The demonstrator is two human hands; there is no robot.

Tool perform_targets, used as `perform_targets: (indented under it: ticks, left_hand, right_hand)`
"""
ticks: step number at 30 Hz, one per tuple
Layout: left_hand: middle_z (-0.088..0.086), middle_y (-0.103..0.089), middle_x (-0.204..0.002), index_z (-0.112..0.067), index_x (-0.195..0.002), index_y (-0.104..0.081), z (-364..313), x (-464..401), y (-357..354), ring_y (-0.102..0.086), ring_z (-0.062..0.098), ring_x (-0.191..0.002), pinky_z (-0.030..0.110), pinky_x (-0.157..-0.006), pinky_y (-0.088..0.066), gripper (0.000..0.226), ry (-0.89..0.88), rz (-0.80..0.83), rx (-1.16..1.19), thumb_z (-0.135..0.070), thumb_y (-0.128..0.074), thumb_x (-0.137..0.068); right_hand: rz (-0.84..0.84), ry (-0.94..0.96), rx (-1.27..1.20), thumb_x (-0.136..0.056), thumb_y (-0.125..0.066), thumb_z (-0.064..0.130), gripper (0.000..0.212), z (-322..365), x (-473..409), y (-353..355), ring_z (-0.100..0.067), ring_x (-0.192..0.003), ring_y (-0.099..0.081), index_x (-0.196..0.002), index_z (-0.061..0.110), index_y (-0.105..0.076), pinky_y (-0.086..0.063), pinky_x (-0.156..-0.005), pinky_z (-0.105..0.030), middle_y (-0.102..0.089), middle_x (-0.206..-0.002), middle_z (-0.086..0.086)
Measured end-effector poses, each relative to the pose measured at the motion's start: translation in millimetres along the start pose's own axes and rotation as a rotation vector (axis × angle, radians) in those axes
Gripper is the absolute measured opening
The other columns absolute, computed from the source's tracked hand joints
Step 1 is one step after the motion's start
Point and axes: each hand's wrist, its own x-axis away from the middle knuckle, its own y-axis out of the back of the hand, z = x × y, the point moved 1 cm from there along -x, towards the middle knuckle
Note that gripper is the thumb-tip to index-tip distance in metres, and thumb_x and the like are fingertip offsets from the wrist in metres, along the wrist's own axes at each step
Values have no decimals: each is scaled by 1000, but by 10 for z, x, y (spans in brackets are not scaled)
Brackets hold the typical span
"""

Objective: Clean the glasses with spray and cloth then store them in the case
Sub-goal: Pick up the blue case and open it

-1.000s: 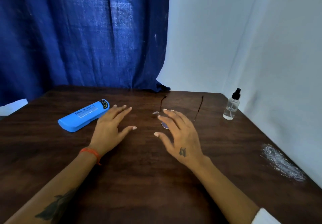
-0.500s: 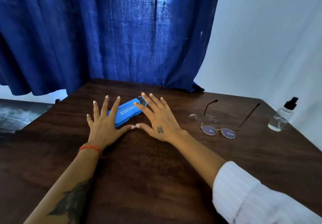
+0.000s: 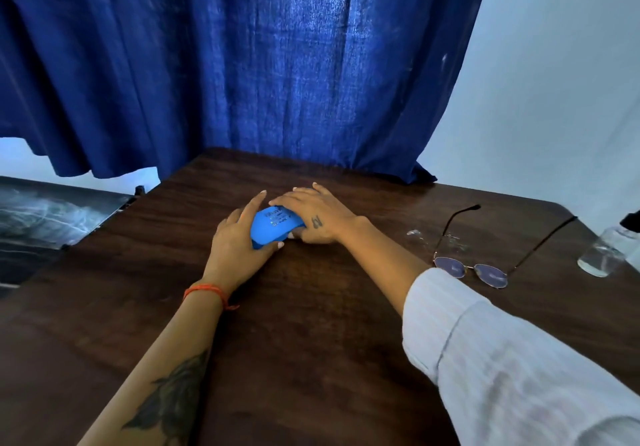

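A bright blue glasses case (image 3: 275, 225) lies on the dark wooden table (image 3: 311, 324), held between both hands. My left hand (image 3: 237, 243) grips its near left end, thumb under the front edge. My right hand (image 3: 317, 217) covers its far right end with fingers curled over the top and thumb at the front. The thin-framed glasses (image 3: 481, 269) sit to the right with their arms unfolded, lenses toward me. A clear spray bottle (image 3: 604, 249) with a black top stands at the right edge of view. No cloth is visible.
A blue curtain (image 3: 242, 64) hangs behind the table, with a white wall (image 3: 554, 81) to the right. A dark marbled surface (image 3: 45, 213) lies beyond the table's left edge. A small clear scrap (image 3: 414, 233) sits near the glasses.
Both hands have closed around the blue case, having been spread flat over it half a second ago. The view has shifted further left.
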Motion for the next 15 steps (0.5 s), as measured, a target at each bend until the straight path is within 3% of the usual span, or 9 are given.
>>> perform_targets:
  ticks: [5, 10, 15]
  left_hand:
    - [2, -57, -117, -25, -131, -45, -207, 63, -12, -52, 11, -107, 28, -94, -40, 73, -66, -14, 240, -24, -79, -67]
    - [-11, -57, -116, -30, -120, -54, -425, 256, -42, -51, -2, -108, 15, -94, -39, 60, -156, 79, 333, -29, -79, -66]
    - [-6, -59, -115, -26, -115, -60, -589, 391, -153, -52, 5, -109, 24, -95, -42, 52, -189, 177, 343, -26, -80, -67]
  right_hand:
    - [-103, -6, -21, -86, -58, 33, 57, -82, 477, 122, -17, -130, -38, -138, 22, -36, -17, -112, -44, -45, -141, 1]
    - [-340, -23, -5, -90, -54, 36, 49, -50, 1142, 38, -22, -124, -47, -133, 17, -45, -33, -105, -37, -53, -135, -6]
    - [-529, -54, 38, -84, -67, 25, 39, 11, 1512, -146, -30, -108, -61, -117, 5, -60, -49, -94, -43, -65, -117, -15]
